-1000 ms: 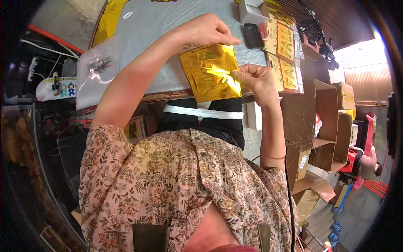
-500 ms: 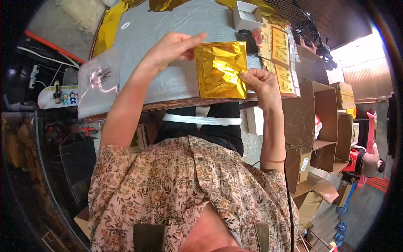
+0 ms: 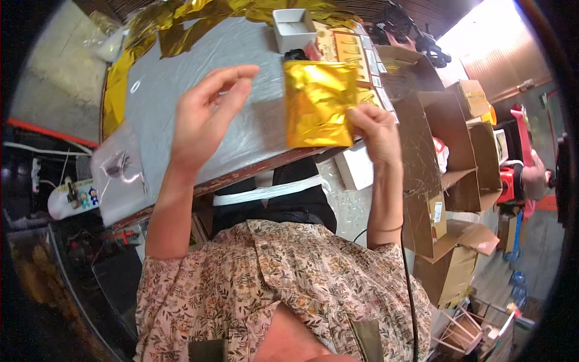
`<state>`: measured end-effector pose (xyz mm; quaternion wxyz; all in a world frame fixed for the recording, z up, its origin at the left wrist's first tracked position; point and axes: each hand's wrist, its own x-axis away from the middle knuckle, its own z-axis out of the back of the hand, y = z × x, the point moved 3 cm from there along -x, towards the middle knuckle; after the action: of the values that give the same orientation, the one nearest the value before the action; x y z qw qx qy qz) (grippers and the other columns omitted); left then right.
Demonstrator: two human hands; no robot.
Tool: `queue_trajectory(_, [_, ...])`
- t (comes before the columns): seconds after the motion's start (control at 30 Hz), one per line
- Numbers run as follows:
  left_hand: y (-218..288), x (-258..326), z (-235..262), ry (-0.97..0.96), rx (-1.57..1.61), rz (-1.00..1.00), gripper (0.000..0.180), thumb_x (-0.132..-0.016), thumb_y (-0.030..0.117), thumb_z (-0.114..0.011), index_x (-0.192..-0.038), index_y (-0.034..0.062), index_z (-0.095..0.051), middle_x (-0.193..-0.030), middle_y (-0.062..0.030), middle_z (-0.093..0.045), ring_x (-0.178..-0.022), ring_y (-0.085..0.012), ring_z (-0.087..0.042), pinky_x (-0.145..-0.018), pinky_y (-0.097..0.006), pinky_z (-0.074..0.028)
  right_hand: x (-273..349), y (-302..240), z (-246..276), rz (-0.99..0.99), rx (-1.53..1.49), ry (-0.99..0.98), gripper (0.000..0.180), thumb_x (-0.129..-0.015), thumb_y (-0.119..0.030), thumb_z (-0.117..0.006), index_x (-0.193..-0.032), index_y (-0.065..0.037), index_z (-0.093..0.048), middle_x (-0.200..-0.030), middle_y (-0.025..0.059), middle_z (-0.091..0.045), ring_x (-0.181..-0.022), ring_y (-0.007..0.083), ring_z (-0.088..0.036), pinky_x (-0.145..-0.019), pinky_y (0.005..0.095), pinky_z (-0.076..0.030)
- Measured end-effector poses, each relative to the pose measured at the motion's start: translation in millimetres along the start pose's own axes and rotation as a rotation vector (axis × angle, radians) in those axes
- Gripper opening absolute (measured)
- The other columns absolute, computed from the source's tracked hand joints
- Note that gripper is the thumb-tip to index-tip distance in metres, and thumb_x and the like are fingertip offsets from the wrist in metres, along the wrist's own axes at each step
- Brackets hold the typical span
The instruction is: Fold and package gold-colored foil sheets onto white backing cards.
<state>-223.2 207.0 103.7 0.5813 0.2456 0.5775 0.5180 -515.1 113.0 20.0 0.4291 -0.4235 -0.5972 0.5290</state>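
Note:
A flat, square packet in shiny gold foil (image 3: 318, 101) is held up above the near edge of the table. Its right edge is pinched between the thumb and fingers of my right hand (image 3: 378, 130). My left hand (image 3: 208, 111) hovers over the tabletop to the left of the packet, apart from it. Its fingers are stretched out, the thumb stands off from them, and nothing is in it. What lies inside the foil is hidden.
The table (image 3: 175, 102) has a grey plastic cover. At its far side are gold foil sheets (image 3: 241, 27), a white open box (image 3: 294, 33) and printed cards (image 3: 350, 51). A clear plastic bag (image 3: 120, 175) lies at the left corner. Cardboard boxes (image 3: 416, 133) stand to the right.
My left hand has moved left, away from the gold packet, with its fingers opening out. The packet is still in my right hand. The whole view has turned somewhat.

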Motion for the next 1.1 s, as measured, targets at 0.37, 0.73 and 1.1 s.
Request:
queue_trajectory(0.37, [149, 17, -45, -1.149, 1.052, -0.216, 0.035, -0.104, 0.041, -0.060, -0.101, 0.0149, -0.082, -0.076, -0.0037, -0.071, -0.051, -0.0092, -0.057, -0.041, -0.022, -0.037, 12, 11, 180, 0.259, -0.770, 0.215, 0.020, -0.097, -0.006, -0.065, -0.116, -0.001, -0.063, -0.092, -0.0007, -0.061, -0.072, 0.0096, -0.052, -0.076, 0.0283, -0.050])
queue_trajectory(0.73, [66, 0, -94, -0.859, 0.699, 0.208, 0.022, -0.093, 0.027, -0.073, -0.086, 0.0063, -0.073, -0.087, -0.0137, -0.073, -0.078, -0.0268, -0.072, -0.061, -0.033, -0.052, 20, 28, 209, 0.331, -1.109, 0.042, 0.032, -0.091, -0.007, -0.068, -0.120, -0.009, -0.055, -0.100, 0.0026, -0.058, -0.093, 0.0184, -0.051, -0.085, 0.0326, -0.043])
queue_trajectory(1.1, [-114, -88, -209, -0.284, -0.896, -0.534, 0.025, -0.081, 0.024, -0.079, -0.093, 0.0025, -0.073, -0.095, -0.0107, -0.070, -0.112, -0.0252, -0.061, -0.103, -0.042, -0.039, 44, 38, 231, 0.331, -1.035, 0.143, 0.038, -0.089, -0.008, -0.073, -0.123, -0.007, -0.057, -0.106, 0.0045, -0.061, -0.099, 0.0206, -0.054, -0.087, 0.0375, -0.046])
